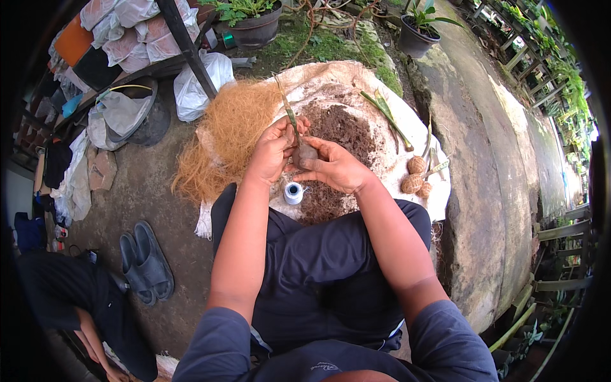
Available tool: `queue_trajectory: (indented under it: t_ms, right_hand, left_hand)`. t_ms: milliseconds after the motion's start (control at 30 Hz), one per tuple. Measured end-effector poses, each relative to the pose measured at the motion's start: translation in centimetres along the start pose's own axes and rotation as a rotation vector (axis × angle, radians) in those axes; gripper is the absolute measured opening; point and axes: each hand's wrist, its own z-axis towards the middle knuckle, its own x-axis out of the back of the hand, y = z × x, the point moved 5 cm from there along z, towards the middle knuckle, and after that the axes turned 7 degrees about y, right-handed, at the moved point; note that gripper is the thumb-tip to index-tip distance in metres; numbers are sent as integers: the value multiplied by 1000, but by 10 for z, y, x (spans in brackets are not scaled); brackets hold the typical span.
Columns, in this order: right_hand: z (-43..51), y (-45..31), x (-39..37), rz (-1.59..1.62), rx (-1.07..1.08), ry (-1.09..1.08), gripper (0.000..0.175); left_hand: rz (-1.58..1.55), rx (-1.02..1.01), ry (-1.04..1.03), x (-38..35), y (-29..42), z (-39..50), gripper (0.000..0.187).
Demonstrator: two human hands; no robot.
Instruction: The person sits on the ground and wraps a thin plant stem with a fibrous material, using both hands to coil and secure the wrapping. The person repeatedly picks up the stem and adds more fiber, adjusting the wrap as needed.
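A ball of dark soil (304, 156) with an upright, mottled green leaf cutting (289, 109) rising from it is held between both hands. My left hand (273, 150) grips the base of the leaf and the ball's left side. The fingers and thumb of my right hand (336, 164) cup the ball from the right. Just below the hands stands a spool of pale thread (293, 193). Loose dark soil (341, 131) lies behind them on a white woven sack (401, 110). Brown coconut fibre (234, 126) is heaped at the left. Several fibre-wrapped balls (413, 183) with leaves rest at the right.
Cut green leaves (385, 114) lie on the sack's right part. Potted plants (250, 28) stand beyond it. At the left are a black bucket (152, 119), a white plastic bag (198, 86) and grey slide sandals (147, 262). Another person (90, 305) is at the lower left.
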Motion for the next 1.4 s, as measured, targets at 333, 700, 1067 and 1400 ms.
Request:
queue_trajectory:
  t_ms: [333,700,1067,1400]
  right_hand:
    - [13,6,10,-516,79,300,31]
    - [6,-8,12,-630,255,440,27]
    - [0,-45,27,-1252,262,353,24]
    - [31,-75,142,-1515,-17,638,35]
  left_hand:
    - [-125,-146,166,18,-10,9,21]
    - [65,72,115,-20,-14,-7,31]
    - [26,48,392,8,-25,2,15]
    - [38,127,426,16,-19,1,26]
